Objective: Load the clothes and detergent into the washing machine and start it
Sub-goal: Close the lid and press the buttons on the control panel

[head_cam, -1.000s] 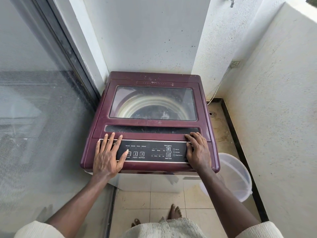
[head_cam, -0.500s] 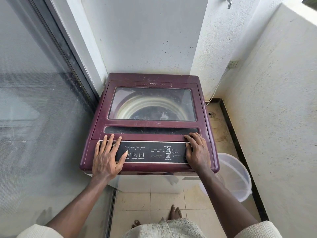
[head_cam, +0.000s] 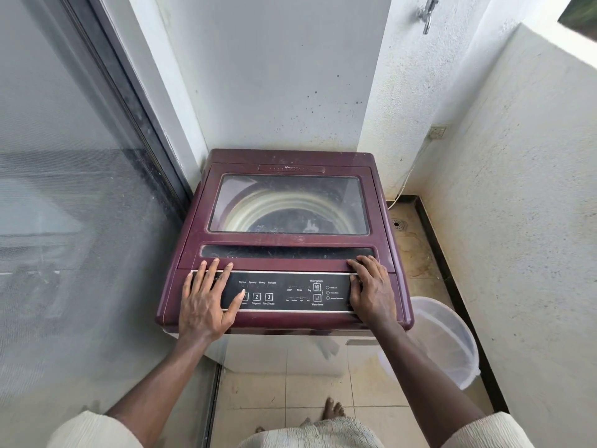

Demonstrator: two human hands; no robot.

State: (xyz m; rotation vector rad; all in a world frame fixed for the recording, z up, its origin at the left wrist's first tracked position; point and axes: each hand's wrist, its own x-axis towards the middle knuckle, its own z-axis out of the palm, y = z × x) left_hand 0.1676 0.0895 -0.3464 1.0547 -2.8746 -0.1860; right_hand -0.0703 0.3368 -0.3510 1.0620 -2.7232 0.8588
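A maroon top-loading washing machine [head_cam: 190, 250] stands in the corner with its glass lid [head_cam: 290, 205] closed; the drum and something dark show through the glass. My left hand [head_cam: 206, 299] lies flat on the left end of the black control panel [head_cam: 290, 292], fingers spread, thumb at the button marked 1. My right hand [head_cam: 371, 289] rests flat on the panel's right end, fingertips reaching the lid's front edge. Neither hand holds anything. No detergent container is in view.
A translucent white plastic basket [head_cam: 449, 344] stands on the tiled floor right of the machine. A glass sliding door [head_cam: 80, 189] runs along the left, plastered walls behind and to the right. A tap [head_cam: 427, 14] hangs high on the wall, and a floor drain [head_cam: 398, 224] sits beside the machine.
Both hands stay on the control panel in nearly the same place. The view has tilted slightly, with the machine sitting a little lower in the frame.
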